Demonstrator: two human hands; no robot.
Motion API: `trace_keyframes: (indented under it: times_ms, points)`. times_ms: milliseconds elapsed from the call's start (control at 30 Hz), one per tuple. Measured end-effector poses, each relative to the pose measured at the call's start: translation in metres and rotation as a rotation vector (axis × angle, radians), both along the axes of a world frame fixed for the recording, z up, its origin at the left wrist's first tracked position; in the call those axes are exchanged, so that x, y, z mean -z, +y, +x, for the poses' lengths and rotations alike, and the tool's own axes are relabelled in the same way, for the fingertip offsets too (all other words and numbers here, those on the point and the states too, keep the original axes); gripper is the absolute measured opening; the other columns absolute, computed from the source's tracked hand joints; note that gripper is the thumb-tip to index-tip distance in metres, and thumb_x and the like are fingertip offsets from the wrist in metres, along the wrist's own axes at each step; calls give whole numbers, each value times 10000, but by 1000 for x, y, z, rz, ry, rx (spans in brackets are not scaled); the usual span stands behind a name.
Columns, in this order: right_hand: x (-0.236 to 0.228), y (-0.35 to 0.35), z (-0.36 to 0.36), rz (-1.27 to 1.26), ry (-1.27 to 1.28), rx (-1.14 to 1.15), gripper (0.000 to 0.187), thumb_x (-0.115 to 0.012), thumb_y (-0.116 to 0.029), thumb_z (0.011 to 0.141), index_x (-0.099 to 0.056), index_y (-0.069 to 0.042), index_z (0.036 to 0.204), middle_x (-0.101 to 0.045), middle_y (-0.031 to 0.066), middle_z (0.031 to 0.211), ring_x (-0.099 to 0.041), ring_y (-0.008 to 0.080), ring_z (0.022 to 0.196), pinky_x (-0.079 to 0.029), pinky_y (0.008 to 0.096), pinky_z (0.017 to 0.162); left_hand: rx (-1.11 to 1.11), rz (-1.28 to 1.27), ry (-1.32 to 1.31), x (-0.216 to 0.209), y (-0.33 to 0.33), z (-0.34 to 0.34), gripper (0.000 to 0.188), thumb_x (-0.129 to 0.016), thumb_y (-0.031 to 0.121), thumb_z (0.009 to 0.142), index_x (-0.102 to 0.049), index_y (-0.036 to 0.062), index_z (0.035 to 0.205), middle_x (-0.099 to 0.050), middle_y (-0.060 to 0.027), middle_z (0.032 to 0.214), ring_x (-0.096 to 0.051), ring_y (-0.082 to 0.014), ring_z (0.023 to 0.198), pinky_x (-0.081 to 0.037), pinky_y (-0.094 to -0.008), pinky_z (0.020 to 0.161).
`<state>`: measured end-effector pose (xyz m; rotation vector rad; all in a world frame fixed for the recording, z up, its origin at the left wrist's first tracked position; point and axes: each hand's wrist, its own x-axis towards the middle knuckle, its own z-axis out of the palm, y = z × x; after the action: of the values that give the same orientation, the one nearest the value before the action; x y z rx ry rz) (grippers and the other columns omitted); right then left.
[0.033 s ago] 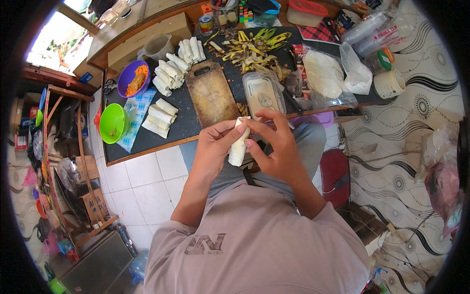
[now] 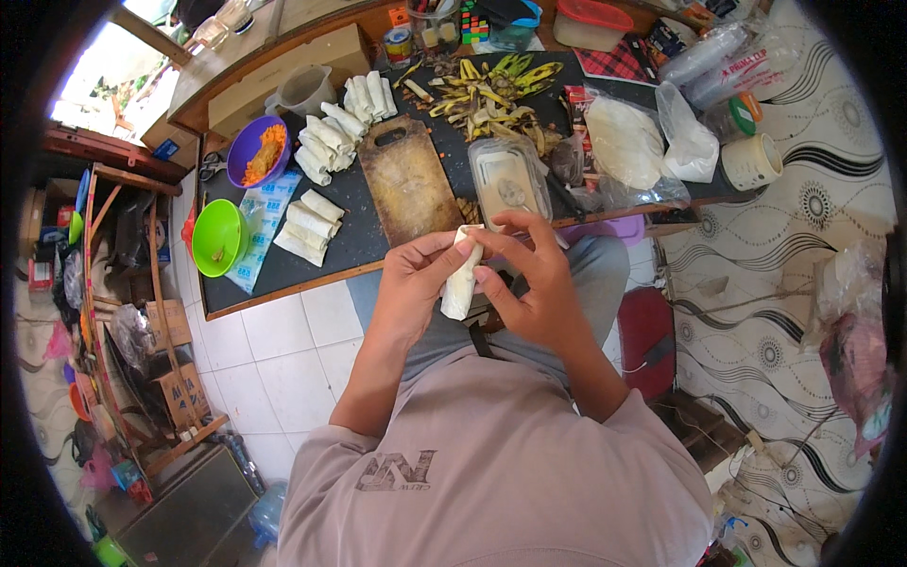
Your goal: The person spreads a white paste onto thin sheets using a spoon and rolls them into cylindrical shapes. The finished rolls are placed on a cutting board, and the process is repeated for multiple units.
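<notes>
Over my lap, just off the table's front edge, I hold a pale rolled wrapper, like an uncooked spring roll (image 2: 458,291). My left hand (image 2: 419,276) pinches its upper end between thumb and fingers. My right hand (image 2: 535,282) is closed on the roll's other side, its fingertips at the top end and its thumb along the side. Beyond the hands lies a worn wooden cutting board (image 2: 409,189). To its right sits a clear plastic tub (image 2: 488,194) with pale contents and a spoon. Finished-looking rolls (image 2: 310,227) lie in stacks left of the board.
A green bowl (image 2: 219,236) and a purple bowl (image 2: 255,180) of orange filling stand at the left. Banana peels (image 2: 496,94) are heaped at the back. A plastic bag of round wrappers (image 2: 624,142) lies at the right, near a white cup (image 2: 753,163). The dark table (image 2: 255,296) ends before my lap.
</notes>
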<state>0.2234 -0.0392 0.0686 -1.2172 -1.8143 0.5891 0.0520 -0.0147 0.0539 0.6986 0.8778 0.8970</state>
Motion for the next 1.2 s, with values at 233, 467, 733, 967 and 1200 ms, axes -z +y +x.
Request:
trace_keyframes:
  times_ms: [233,467,733,967,1200]
  points:
    - [4,1,7,-146,236,53,294,-612,-108,835,-637,-66,1125,-526,150,1087,-576,251,942,-477,340,779,38,-50,-20,-10,-1,3,295,-568,179,943,-614,-49,1125,-675,-123,959,-664,-155,783,-584,-300,706]
    - [5,2,5,-12,111,-21,331,-624,-124,823,-624,-60,1148,-515,154,1094,-567,254,968,-482,334,794,81,21,19,-2,0,2,295,-540,187,956,-610,-60,1101,-673,-113,946,-653,-143,776,-565,-279,699]
    - [5,2,4,-61,197,22,322,-615,-111,832,-618,-53,1149,-532,136,1092,-568,226,919,-476,306,774,97,-74,-76,-4,1,-2,332,-482,196,979,-573,-64,1166,-658,-149,1020,-672,-220,845,-578,-356,748]
    - [37,7,16,-110,409,240,257,-590,-94,863,-622,-52,1115,-584,81,1032,-566,168,879,-448,261,710,99,-113,-158,-9,2,-1,367,-450,154,974,-498,-116,1217,-628,-240,1075,-666,-311,921,-576,-384,776]
    - [43,4,12,-245,563,189,216,-607,-104,869,-627,-25,1070,-588,64,1011,-566,137,873,-444,248,723,109,-84,-90,-3,1,0,350,-464,88,955,-485,-110,1243,-611,-242,1123,-653,-297,970,-557,-373,828]
